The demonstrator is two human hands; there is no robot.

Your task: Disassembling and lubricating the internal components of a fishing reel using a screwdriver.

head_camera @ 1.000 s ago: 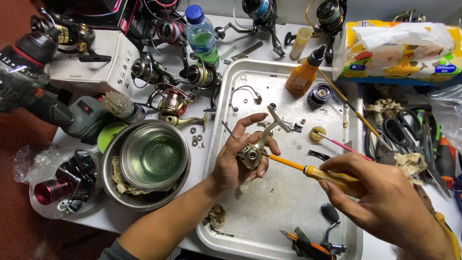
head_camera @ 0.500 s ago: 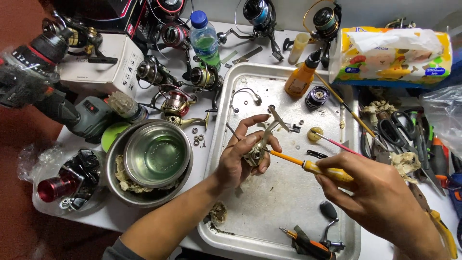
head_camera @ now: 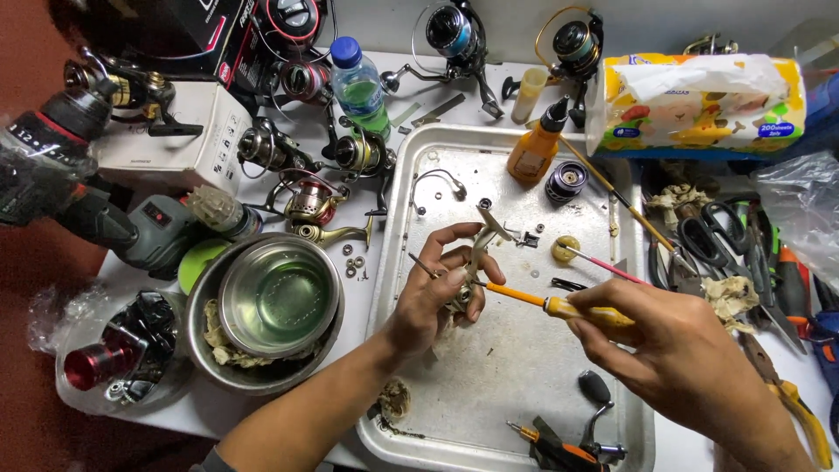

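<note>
reel body held over tray, screwdriver tip applied.
left hand (head_camera: 437, 293) grasps a small metal reel body (head_camera: 476, 253) above the metal tray (head_camera: 411, 175), tilted so its side faces the tool; right hand (head_camera: 673, 345) is closed around an orange-handled screwdriver (head_camera: 546, 304), shaft angled in, tip at the part. loose washers (head_camera: 354, 260) lie just beside the tray.

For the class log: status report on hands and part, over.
Left hand grips reel part over tray. Right hand holds screwdriver, tip at part. Nothing in the way.
</note>
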